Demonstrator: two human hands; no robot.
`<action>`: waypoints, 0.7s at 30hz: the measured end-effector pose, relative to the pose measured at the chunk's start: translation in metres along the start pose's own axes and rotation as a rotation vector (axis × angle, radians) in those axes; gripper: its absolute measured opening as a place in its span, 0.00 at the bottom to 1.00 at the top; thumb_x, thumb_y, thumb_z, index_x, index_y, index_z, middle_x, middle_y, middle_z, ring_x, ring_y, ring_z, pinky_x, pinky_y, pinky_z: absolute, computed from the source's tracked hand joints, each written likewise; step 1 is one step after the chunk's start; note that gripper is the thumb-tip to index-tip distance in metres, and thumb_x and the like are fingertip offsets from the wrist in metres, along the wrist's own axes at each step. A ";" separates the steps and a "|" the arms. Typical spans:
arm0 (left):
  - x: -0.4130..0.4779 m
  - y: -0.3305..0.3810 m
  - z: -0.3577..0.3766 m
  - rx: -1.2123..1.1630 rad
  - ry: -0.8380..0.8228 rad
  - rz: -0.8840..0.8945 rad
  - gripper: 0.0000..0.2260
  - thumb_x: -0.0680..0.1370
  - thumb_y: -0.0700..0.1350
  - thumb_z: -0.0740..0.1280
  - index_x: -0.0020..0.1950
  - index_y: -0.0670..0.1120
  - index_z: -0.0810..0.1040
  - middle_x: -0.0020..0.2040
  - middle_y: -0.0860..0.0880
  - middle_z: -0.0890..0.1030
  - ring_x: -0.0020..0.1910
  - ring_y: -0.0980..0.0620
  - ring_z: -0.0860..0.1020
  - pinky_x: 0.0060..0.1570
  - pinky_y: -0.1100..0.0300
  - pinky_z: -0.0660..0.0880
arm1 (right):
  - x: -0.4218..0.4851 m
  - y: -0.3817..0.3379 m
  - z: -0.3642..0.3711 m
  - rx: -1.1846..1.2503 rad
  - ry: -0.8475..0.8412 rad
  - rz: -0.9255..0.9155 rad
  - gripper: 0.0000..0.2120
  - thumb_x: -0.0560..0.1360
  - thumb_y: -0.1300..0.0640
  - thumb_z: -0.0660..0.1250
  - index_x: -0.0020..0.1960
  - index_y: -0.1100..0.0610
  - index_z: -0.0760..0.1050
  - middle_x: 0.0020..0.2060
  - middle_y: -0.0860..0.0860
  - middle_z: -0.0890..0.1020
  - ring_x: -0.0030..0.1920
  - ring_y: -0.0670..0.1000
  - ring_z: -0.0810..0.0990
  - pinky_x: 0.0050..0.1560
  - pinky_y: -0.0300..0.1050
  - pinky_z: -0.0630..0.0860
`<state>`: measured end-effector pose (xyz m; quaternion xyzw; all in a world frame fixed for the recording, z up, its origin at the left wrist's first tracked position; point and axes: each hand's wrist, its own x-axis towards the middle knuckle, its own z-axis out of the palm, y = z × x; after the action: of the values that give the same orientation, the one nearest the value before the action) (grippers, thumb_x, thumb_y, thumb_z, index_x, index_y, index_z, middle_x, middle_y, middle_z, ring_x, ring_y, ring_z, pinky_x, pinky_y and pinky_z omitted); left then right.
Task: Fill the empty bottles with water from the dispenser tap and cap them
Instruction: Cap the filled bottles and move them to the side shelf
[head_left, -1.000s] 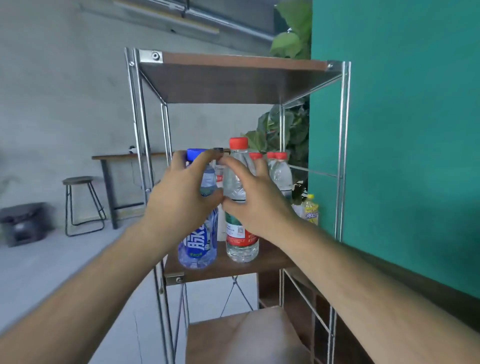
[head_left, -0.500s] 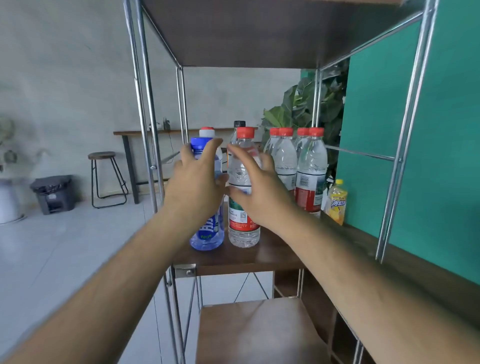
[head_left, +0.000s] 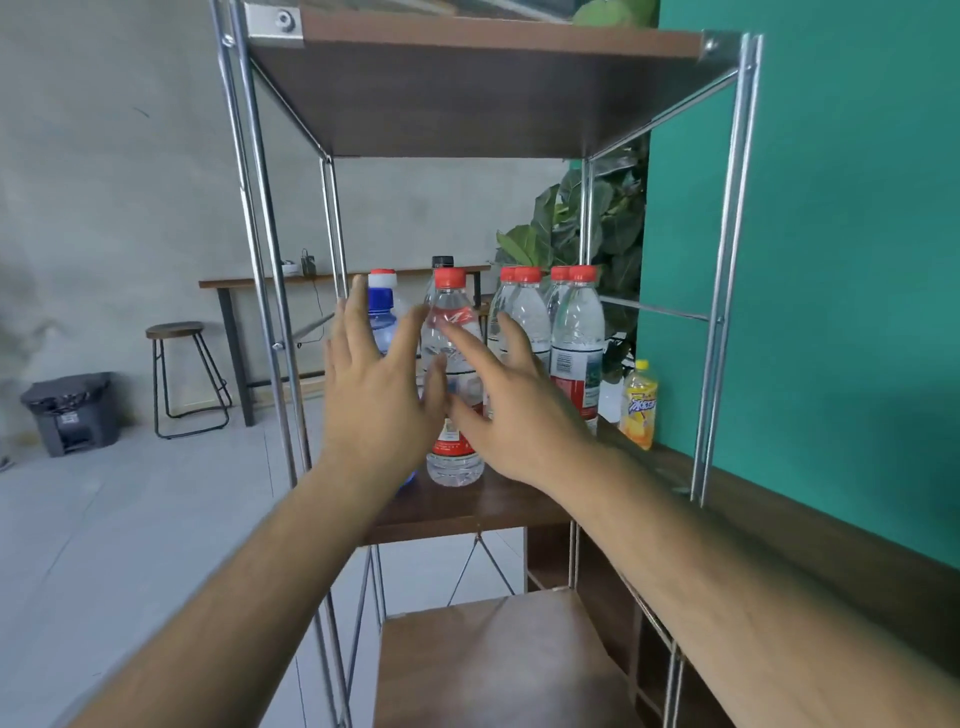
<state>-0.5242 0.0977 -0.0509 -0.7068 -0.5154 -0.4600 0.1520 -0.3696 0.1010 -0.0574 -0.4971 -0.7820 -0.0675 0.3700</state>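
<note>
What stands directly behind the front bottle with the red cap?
A black cap shows just behind the front bottle, so another bottle probably stands there. Its body is covered by the front bottle, so its contents cannot be seen.

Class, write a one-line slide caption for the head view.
Open left hand and right hand hover before the red-capped bottle on the shelf.

nothing can be read: the print on the red label of the water bottle (head_left: 577, 332) and on the yellow bottle (head_left: 639, 405) is too blurred.
</note>
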 end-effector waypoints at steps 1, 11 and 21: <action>-0.006 0.009 -0.001 -0.006 0.040 0.075 0.22 0.83 0.48 0.66 0.77 0.46 0.72 0.83 0.37 0.56 0.81 0.34 0.57 0.75 0.34 0.63 | -0.010 -0.001 -0.009 -0.034 0.035 -0.004 0.32 0.83 0.45 0.64 0.82 0.36 0.54 0.83 0.53 0.51 0.72 0.62 0.73 0.59 0.57 0.80; -0.109 0.202 0.066 -0.408 -0.255 0.509 0.23 0.82 0.48 0.68 0.75 0.41 0.73 0.75 0.43 0.74 0.75 0.41 0.72 0.76 0.43 0.65 | -0.234 0.071 -0.148 -0.420 0.255 0.340 0.25 0.82 0.53 0.64 0.78 0.51 0.66 0.72 0.49 0.73 0.70 0.54 0.71 0.67 0.53 0.73; -0.242 0.478 0.092 -0.801 -0.491 0.938 0.28 0.83 0.56 0.63 0.82 0.50 0.63 0.83 0.48 0.62 0.81 0.48 0.61 0.79 0.56 0.48 | -0.491 0.110 -0.290 -0.786 0.425 0.945 0.26 0.78 0.57 0.70 0.75 0.56 0.72 0.68 0.58 0.76 0.65 0.63 0.75 0.66 0.62 0.74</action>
<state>-0.0746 -0.1835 -0.1704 -0.9425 0.0382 -0.3266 -0.0601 -0.0164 -0.3389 -0.1947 -0.8617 -0.3057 -0.2753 0.2971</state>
